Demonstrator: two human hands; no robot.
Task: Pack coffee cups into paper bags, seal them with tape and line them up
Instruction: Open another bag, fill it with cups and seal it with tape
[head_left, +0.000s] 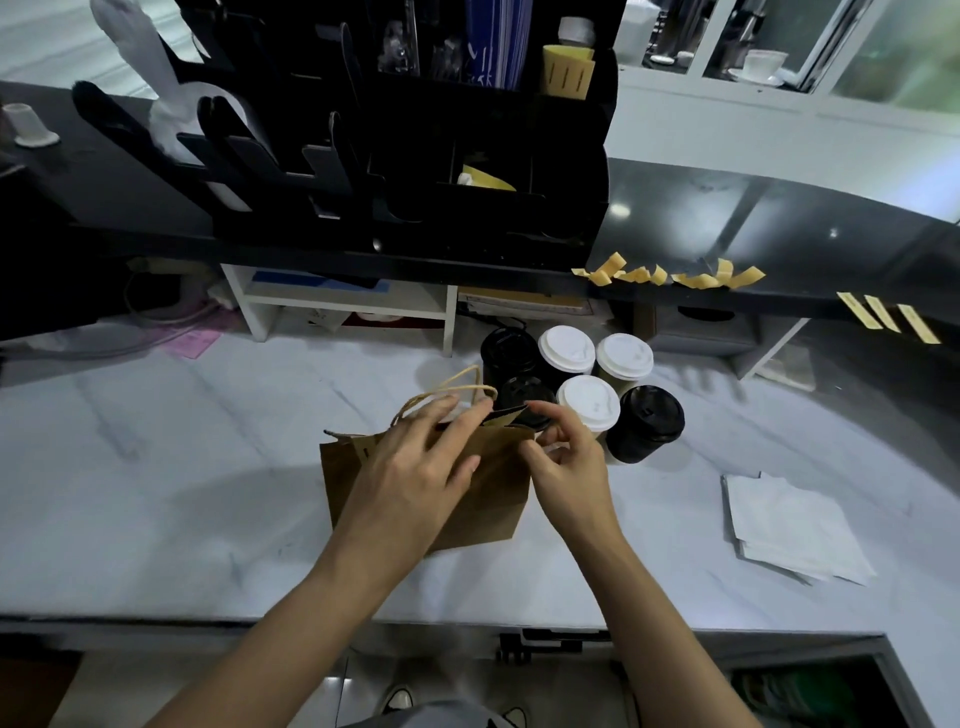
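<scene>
One paper bag (467, 499), three white-lidded cups (566, 349), three black-lidded cups (652, 410), two hands (415, 467).

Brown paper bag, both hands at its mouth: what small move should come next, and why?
Probably spread the mouth wider. The left hand and right hand pinch the top edge of the brown paper bag, which stands only partly opened. No cup shows inside it, and the lidded cups wait just behind on the counter.

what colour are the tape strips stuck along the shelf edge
Yellowish tan; the tape strips show best in the head view, upper right.
</scene>
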